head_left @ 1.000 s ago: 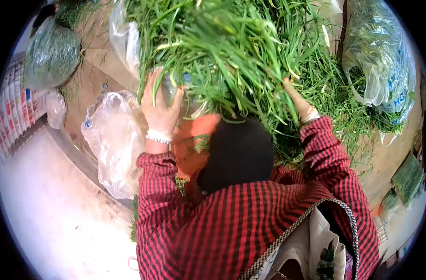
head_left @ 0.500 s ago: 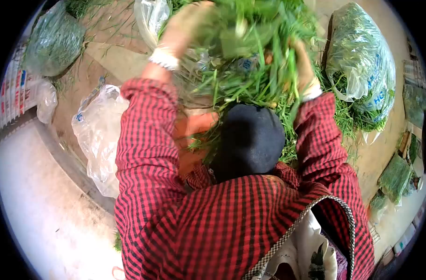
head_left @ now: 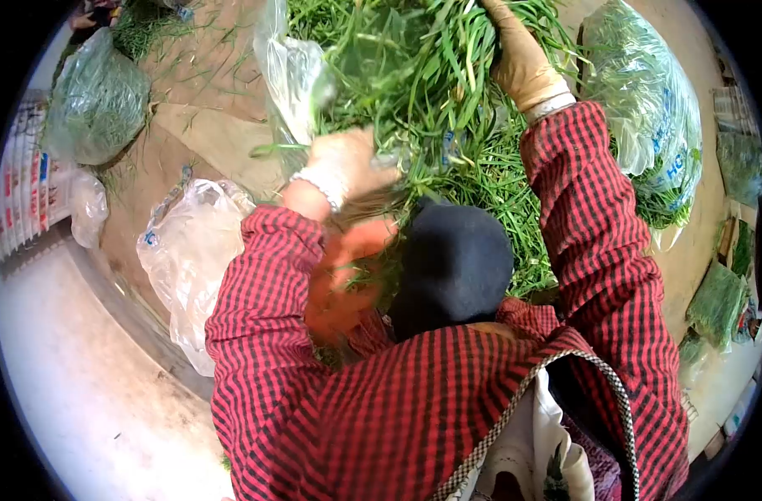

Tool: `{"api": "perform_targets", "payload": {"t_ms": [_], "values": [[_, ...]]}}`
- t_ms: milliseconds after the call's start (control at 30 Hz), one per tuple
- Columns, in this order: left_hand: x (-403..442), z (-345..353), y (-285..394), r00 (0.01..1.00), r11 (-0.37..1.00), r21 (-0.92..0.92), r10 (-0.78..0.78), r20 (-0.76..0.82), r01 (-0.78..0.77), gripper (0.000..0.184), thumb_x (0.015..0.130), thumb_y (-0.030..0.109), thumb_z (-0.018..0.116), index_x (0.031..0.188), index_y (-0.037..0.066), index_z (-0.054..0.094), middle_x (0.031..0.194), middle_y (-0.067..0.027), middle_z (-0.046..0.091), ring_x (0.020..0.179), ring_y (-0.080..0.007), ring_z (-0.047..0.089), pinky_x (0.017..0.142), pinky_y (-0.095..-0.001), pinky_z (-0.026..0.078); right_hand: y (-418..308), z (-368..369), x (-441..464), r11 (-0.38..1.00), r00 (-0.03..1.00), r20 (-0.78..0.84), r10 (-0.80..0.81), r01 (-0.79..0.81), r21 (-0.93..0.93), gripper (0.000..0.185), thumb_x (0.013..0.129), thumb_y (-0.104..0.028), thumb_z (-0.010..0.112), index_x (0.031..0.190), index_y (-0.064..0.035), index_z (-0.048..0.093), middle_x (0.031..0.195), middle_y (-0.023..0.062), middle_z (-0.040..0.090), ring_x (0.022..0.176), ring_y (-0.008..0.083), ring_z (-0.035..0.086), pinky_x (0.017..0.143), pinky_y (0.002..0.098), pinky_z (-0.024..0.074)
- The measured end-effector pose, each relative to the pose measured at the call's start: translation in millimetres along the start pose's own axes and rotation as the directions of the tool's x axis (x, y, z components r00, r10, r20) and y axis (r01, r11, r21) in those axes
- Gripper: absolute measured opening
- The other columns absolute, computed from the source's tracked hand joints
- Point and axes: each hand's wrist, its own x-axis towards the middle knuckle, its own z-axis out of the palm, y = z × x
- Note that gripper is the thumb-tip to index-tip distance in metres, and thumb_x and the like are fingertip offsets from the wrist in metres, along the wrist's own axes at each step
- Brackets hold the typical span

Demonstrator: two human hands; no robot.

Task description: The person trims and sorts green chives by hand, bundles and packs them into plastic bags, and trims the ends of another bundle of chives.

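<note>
My right hand (head_left: 524, 65), in a tan glove, is closed around a bunch of long, thin green leaves (head_left: 439, 71) at the top centre. Lower and to the left, my left hand (head_left: 343, 167) is slightly blurred, its fingers bent in against a bit of clear plastic bag (head_left: 391, 160) at the edge of the greens. Part of that bag is hidden beneath the leaves. Cut greens (head_left: 514, 196) lie heaped below my right wrist. Close to my left hand, another clear plastic bag (head_left: 293, 92) stands crumpled.
A rounded dark shape (head_left: 456, 259) and an orange item (head_left: 348, 280) are close to me. At left lie a crumpled clear bag (head_left: 193, 250) and a filled bag (head_left: 97, 108). A large bag of greens (head_left: 648, 108) stands at right, with smaller packs (head_left: 715, 309) beyond it.
My left hand has come down from the top of the greens to their lower left edge. My right hand has moved up and slightly left with the greens.
</note>
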Motion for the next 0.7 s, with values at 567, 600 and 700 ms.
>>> {"api": "perform_targets", "payload": {"t_ms": [567, 600, 700], "values": [[-80.9, -48.7, 21.9, 0.935, 0.951, 0.031, 0.308, -0.174, -0.308, 0.017, 0.073, 0.025, 0.063, 0.083, 0.012, 0.057, 0.072, -0.0059, 0.060, 0.070, -0.0277, 0.062, 0.059, -0.0400, 0.048, 164.6, -25.6, -16.6, -0.321, 0.894, -0.115, 0.434, 0.034, -0.946, 0.055, 0.092, -0.046, 0.043, 0.130, -0.0069, 0.051, 0.128, 0.0180, 0.055, 0.119, 0.0314, 0.052, 0.099, 0.0392, 0.0408], [-81.8, -41.3, 15.3, 0.980, 0.982, -0.037, 0.183, -0.078, -0.186, 0.023, 0.075, 0.029, 0.065, 0.088, 0.011, 0.059, 0.075, -0.0077, 0.062, 0.072, -0.0297, 0.063, 0.061, -0.0409, 0.049, 157.6, -34.1, -16.8, -0.375, 0.818, -0.157, 0.553, 0.076, -0.924, 0.056, 0.092, -0.047, 0.042, 0.131, -0.0073, 0.050, 0.128, 0.0186, 0.055, 0.119, 0.0322, 0.052, 0.099, 0.0400, 0.0405], [-82.9, -19.4, -6.5, 0.994, 1.000, 0.022, 0.013, 0.105, -0.015, 0.046, 0.077, 0.043, 0.067, 0.110, 0.011, 0.062, 0.095, -0.0153, 0.066, 0.086, -0.0329, 0.065, 0.072, -0.0422, 0.051, 86.2, -26.4, -83.2, -0.158, 0.951, 0.068, 0.302, 0.121, -0.980, 0.048, 0.091, -0.041, 0.050, 0.121, -0.0040, 0.058, 0.112, 0.0137, 0.063, 0.104, 0.0282, 0.059, 0.092, 0.0355, 0.0449]]}}
